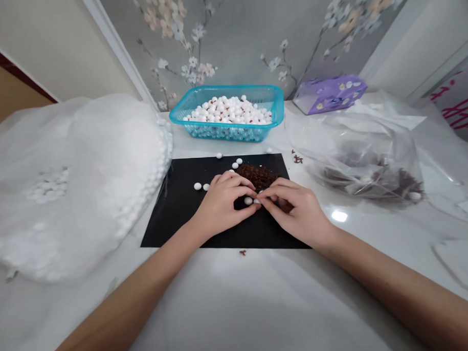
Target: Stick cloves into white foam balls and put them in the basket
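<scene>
Over a black mat (170, 218), my left hand (227, 201) and my right hand (296, 206) meet at the fingertips. Between them is a small white ball (257, 201), pinched by the left fingers. The right thumb and forefinger are pressed together against it; whatever they may hold is hidden. Another white ball (248, 200) lies under the left palm's arch. Just beyond the hands is a heap of small dark brown pieces (257, 175). More loose balls lie on the mat, among them one white ball (197, 186) left of the left hand.
A blue plastic basket (226, 123) of white balls, several with brown bits, stands behind the mat. At left bulges a large translucent bag (84, 186) of white balls. On the right lie a clear bag (367, 160) of brown pieces and a purple tissue pack (331, 94).
</scene>
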Motion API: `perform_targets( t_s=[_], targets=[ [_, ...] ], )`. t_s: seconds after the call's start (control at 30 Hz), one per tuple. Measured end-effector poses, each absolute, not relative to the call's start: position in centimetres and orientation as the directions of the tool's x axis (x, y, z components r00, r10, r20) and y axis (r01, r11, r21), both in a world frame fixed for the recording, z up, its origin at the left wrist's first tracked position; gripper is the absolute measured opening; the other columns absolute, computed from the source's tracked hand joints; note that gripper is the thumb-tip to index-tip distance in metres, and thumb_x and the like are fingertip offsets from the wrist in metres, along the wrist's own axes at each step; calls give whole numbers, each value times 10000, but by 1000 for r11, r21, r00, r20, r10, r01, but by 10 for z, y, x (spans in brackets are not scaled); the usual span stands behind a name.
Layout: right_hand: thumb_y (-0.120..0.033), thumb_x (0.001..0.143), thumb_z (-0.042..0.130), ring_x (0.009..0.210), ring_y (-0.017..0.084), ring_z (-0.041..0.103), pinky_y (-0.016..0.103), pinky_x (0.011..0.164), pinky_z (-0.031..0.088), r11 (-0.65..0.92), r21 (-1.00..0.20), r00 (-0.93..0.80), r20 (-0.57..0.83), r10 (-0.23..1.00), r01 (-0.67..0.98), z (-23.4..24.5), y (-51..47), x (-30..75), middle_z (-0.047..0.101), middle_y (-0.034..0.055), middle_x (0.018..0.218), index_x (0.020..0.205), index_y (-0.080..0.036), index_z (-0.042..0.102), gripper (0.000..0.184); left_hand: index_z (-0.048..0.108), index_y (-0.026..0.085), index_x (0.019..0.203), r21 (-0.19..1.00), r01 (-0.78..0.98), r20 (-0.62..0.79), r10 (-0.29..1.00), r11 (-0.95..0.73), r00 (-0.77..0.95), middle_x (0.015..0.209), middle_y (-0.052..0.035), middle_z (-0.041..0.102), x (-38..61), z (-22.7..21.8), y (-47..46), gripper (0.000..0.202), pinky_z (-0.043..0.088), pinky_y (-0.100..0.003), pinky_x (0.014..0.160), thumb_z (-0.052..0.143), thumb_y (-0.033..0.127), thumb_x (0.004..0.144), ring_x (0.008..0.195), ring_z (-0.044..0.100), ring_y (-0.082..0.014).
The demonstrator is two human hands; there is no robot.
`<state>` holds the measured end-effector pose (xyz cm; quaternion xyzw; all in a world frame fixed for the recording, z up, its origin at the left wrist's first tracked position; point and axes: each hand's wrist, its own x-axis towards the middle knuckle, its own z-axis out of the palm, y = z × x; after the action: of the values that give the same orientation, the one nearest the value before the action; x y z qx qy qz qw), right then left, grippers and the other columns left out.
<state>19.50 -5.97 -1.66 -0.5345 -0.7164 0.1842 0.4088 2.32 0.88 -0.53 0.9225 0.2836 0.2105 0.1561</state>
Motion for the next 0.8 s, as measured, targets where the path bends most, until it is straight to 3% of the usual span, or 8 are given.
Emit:
perform_targets(
  t_s=[0.8],
  targets=[
    [-85, 730, 522, 441, 57, 365, 223, 437, 313, 360, -775, -99, 364, 926, 519, -17, -59, 194, 497, -13, 655, 749, -147, 628, 124, 671, 233, 814, 444, 431, 301, 584, -786, 754, 941, 16, 663, 23, -7, 11, 95, 333, -334, 834, 640, 321, 799, 961, 508, -179]
  ],
)
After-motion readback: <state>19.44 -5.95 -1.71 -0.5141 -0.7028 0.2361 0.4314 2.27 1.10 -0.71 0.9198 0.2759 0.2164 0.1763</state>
